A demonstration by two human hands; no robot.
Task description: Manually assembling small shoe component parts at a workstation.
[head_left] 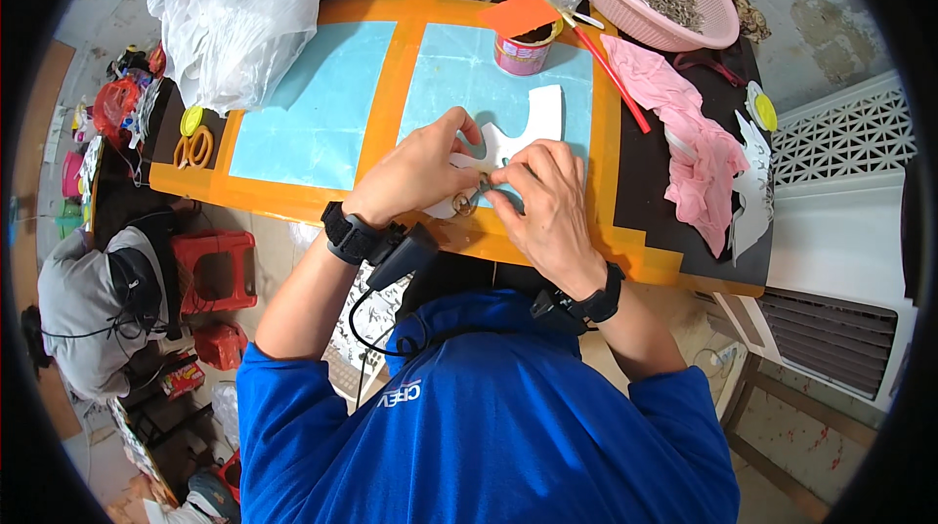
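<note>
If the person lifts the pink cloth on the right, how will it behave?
The pink cloth lies crumpled in soft folds, so it would probably hang limp. It looks thin, so likely light. It should not roll or tip.

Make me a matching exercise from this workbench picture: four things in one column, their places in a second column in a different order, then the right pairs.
Things
1. white cut-out paper shape
2. small round tin can with a pink label
3. crumpled pink cloth
4. orange-handled scissors

Places
A. at the table's left edge, beside a yellow lid
B. under the left hand and right hand
C. on the black strip at the right
D. at the far end of the right blue panel

Pairs: 1-B, 2-D, 3-C, 4-A
</note>
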